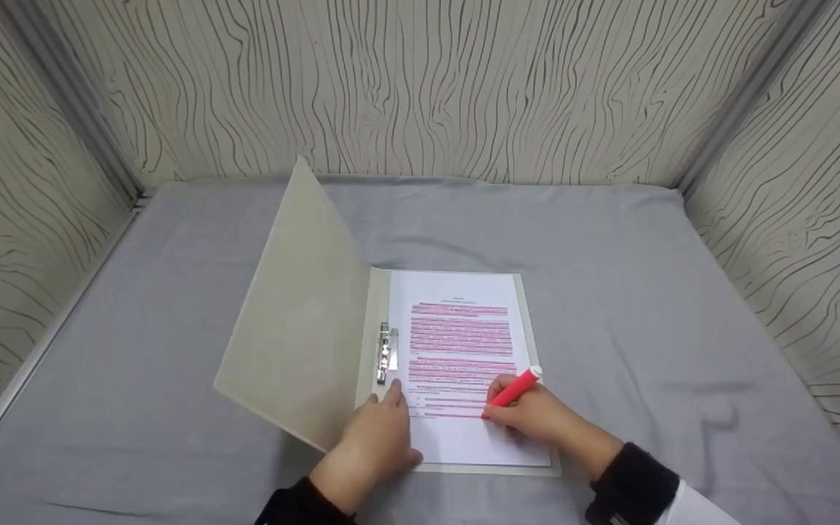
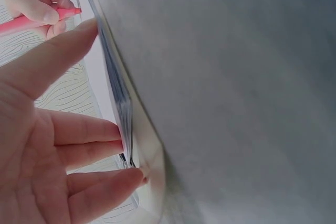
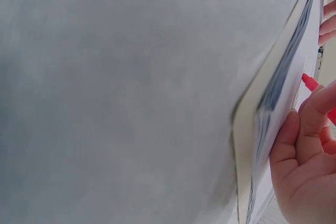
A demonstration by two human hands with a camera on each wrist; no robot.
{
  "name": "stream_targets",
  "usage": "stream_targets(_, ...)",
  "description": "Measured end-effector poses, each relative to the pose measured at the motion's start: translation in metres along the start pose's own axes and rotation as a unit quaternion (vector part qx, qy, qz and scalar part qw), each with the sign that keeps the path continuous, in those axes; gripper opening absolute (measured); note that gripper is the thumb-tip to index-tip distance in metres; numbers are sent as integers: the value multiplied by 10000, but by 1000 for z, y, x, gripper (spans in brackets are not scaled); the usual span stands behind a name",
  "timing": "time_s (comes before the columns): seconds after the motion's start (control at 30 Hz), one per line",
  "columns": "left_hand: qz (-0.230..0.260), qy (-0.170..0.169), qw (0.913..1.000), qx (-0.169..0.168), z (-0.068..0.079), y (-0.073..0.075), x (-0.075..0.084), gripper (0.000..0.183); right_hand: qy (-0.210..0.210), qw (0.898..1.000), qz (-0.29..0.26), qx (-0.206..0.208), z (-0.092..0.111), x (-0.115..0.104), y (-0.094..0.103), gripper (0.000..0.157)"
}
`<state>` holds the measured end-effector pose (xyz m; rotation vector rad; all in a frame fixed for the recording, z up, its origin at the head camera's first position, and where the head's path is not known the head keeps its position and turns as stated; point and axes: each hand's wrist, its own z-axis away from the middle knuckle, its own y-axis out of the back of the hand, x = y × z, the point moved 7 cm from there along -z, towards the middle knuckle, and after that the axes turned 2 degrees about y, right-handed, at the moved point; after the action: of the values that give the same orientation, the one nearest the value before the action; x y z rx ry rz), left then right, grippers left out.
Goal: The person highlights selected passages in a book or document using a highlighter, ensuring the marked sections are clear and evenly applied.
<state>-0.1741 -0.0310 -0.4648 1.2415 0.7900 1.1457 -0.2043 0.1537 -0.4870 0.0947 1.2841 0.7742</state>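
My right hand (image 1: pixel 533 412) pinches a red highlighter (image 1: pixel 513 390), its tip on a low line of text and its white end tilted up to the right. Beneath it lies a printed sheet (image 1: pixel 485 445), most of its lines coloured pinkish red, on top of a paper stack (image 3: pixel 268 108) inside an open cream folder (image 1: pixel 296 313). With fingers extended, my left hand (image 1: pixel 380 441) rests on the lower left of the sheet, near the metal clip (image 1: pixel 387 354). In the left wrist view its thumb and fingertips touch the edge of the stack.
The folder's cover stands raised on the left, leaning over the grey cloth (image 1: pixel 609 292) that covers the table. Panels with a wood-grain pattern (image 1: pixel 420 87) enclose the back and both sides, joined by grey corner posts (image 1: pixel 755 95).
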Motion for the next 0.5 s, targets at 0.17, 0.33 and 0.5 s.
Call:
stream_targets(0.17, -13, -31, 10000, 40, 0, 1, 1, 81, 58, 10000, 5, 7, 0, -2, 1, 16)
stream_targets(0.33, 101, -25, 9999, 92, 1, 1, 0, 82, 4, 10000, 3, -9, -1, 0, 0, 16)
stream_targets(0.5, 161, -8, 9998, 112, 1, 1, -1, 81, -35, 10000, 12, -22, 0, 1, 0, 17)
